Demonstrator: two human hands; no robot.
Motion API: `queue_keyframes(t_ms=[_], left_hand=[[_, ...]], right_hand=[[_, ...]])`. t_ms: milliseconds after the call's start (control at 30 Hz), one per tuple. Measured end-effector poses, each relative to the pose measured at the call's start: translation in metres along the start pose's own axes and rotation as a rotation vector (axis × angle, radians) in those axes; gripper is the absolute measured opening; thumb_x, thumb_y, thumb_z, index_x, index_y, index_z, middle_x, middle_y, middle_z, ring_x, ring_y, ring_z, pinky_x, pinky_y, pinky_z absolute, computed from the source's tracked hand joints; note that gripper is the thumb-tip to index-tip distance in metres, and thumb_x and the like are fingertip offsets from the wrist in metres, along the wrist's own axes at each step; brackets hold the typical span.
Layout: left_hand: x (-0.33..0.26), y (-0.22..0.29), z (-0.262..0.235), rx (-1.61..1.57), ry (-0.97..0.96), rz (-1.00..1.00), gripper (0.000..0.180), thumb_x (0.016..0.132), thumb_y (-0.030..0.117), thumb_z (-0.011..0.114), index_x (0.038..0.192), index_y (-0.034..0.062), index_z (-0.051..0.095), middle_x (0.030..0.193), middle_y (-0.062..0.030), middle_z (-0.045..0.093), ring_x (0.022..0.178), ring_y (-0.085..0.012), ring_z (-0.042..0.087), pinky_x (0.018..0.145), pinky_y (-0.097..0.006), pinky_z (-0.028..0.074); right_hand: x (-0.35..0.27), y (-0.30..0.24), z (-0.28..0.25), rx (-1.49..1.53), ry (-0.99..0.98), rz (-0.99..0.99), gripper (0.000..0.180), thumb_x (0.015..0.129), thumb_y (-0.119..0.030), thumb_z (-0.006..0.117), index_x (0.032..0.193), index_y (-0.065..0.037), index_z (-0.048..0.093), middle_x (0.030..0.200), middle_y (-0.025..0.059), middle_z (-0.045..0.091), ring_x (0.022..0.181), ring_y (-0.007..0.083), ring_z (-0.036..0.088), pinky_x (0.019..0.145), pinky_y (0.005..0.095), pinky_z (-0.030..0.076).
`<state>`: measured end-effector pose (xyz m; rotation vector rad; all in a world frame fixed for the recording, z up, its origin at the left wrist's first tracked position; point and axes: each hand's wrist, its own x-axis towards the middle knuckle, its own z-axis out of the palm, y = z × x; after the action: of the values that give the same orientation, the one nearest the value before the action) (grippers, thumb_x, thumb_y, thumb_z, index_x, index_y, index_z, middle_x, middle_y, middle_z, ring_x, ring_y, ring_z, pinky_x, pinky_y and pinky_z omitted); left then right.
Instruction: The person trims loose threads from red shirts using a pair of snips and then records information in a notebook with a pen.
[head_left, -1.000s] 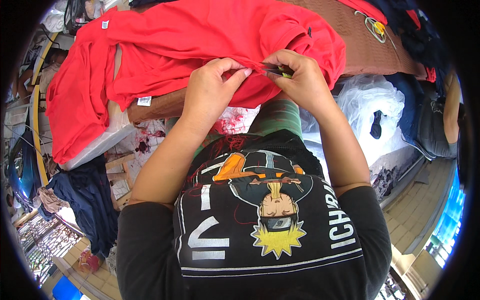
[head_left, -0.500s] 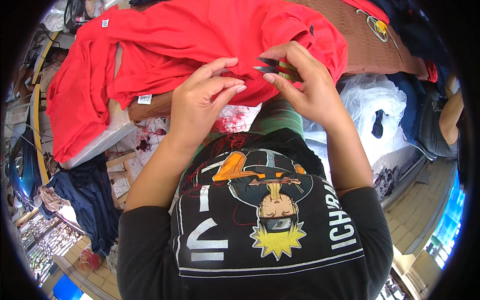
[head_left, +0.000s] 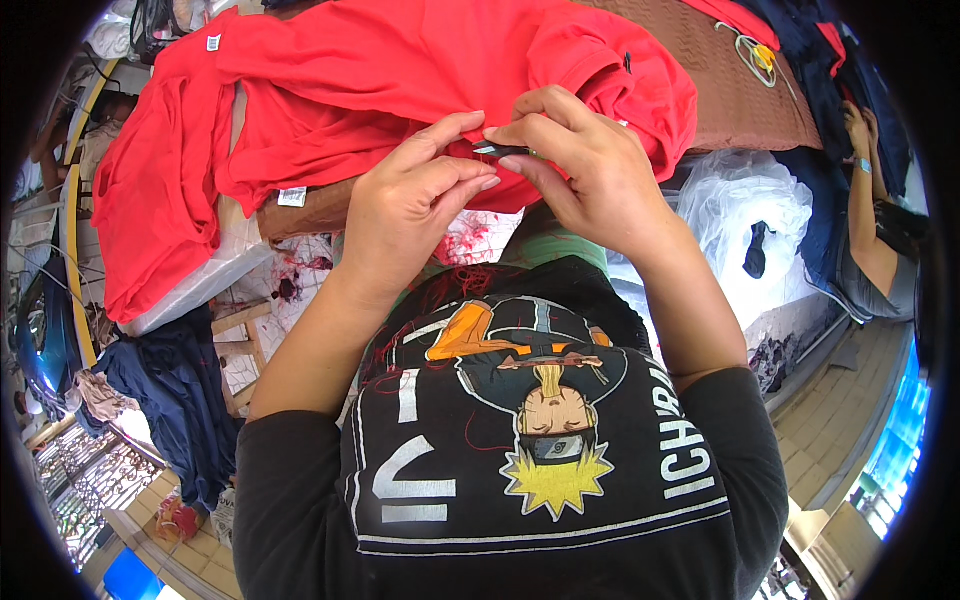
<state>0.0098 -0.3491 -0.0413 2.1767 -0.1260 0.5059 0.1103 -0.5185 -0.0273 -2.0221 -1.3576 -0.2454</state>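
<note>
A large red garment is spread out in front of me. My right hand is closed round small thread snips, whose dark blades point left and look nearly closed. The blade tips reach close to my left fingertips. My left hand has its thumb and fingers drawn together in front of the garment's near edge. Whatever lies in that pinch is too small or hidden to make out. Loose red threads lie across my lap and on my black shirt.
Beneath the garment is a brown padded surface, with a coiled pale cord on it. Clear plastic sheeting lies to the right. A co-worker's arm is at the far right. Dark cloth hangs at lower left.
My right hand has moved left, bringing the snips to my left fingertips, and the blades have closed together. The co-worker's arms at the far right have shifted up.
</note>
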Motion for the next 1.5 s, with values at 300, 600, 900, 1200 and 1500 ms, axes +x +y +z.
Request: queue_keyframes(t_ms=[300, 600, 900, 1200, 1500], left_hand=[[0.004, -0.006, -0.012, 0.217, 0.078, 0.120, 0.016, 0.065, 0.013, 0.077, 0.080, 0.0108, 0.073, 0.111, -0.0011, 0.061, 0.088, -0.0193, 0.055, 0.080, -0.034, 0.045], [0.001, 0.005, -0.017, 0.285, 0.065, 0.091, 0.018, 0.064, 0.012, 0.079, 0.082, 0.0108, 0.076, 0.110, -0.0057, 0.062, 0.103, -0.0227, 0.052, 0.092, -0.037, 0.040], [0.027, 0.049, -0.114, 0.184, -0.140, 0.371, 0.052, 0.099, 0.039, 0.041, 0.072, 0.0047, 0.069, 0.105, -0.0120, 0.064, 0.111, -0.0259, 0.050, 0.099, -0.039, 0.034], [0.005, -0.007, -0.062, 0.301, -0.614, -0.436, 0.039, 0.087, 0.037, 0.064, 0.098, 0.0005, 0.069, 0.087, -0.0120, 0.070, 0.079, -0.0203, 0.067, 0.074, -0.031, 0.050], [-0.075, -0.097, 0.009, 0.604, -0.955, -0.413, 0.034, 0.083, 0.030, 0.067, 0.108, 0.0070, 0.066, 0.105, -0.0141, 0.067, 0.101, -0.0283, 0.062, 0.087, -0.037, 0.046]], right_hand=[[0.001, 0.003, -0.005, -0.020, 0.094, 0.030, 0.015, 0.077, -0.011, 0.067, 0.091, -0.008, 0.063, 0.088, 0.0052, 0.058, 0.073, 0.0270, 0.062, 0.058, 0.0372, 0.049], [0.002, -0.012, 0.000, -0.175, 0.027, -0.151, 0.020, 0.069, -0.009, 0.064, 0.089, -0.010, 0.062, 0.085, 0.0047, 0.057, 0.075, 0.0245, 0.061, 0.061, 0.0375, 0.046], [0.022, -0.012, -0.037, -0.094, 0.220, 0.012, 0.024, 0.079, 0.000, 0.067, 0.103, -0.002, 0.065, 0.095, 0.0086, 0.063, 0.083, 0.0190, 0.062, 0.071, 0.0297, 0.049], [-0.010, 0.017, -0.055, -0.015, 0.381, 0.158, 0.023, 0.085, -0.003, 0.066, 0.108, 0.000, 0.064, 0.096, 0.0031, 0.061, 0.075, 0.0066, 0.051, 0.067, 0.0188, 0.043], [-0.009, 0.016, -0.063, -0.071, 0.319, 0.207, 0.024, 0.085, -0.003, 0.067, 0.108, -0.001, 0.063, 0.093, 0.0019, 0.060, 0.074, 0.0057, 0.050, 0.067, 0.0182, 0.042]])
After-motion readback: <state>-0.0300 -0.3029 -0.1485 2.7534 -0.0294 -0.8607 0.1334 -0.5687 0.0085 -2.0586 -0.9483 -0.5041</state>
